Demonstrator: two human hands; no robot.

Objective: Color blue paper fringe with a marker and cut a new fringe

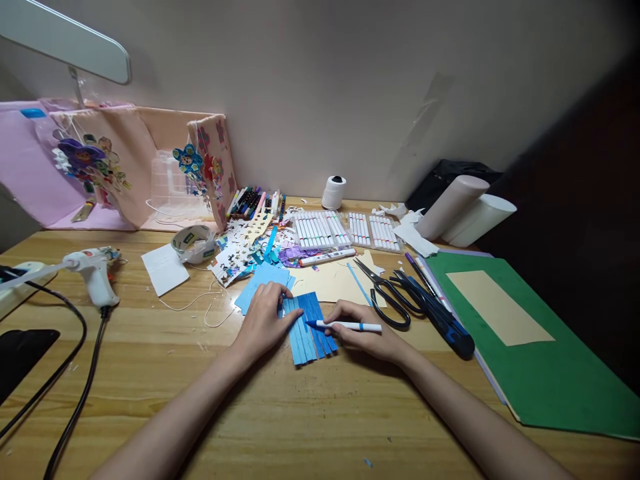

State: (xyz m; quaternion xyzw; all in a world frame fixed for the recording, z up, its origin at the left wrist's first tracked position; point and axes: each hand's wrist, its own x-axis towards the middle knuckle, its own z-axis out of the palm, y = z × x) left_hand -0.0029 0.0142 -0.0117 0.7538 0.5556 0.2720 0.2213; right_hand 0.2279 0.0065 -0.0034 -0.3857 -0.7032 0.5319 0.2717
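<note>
Two hands at a blue paper strip bundle, table centre.
Bundle pressed flat under the left hand, strips running 12 to 6 o'clock; a blue marker is gripped by the right hand, tip touching from 3 o'clock.

Green sheet cut off right

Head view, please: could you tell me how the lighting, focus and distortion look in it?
Head view: a lamp at top left lights the desk evenly; the right side falls into dark vignette; wide-angle bending shows at the edges; the blue paper, marker and both hands, left hand and right hand, are sharp.
</note>
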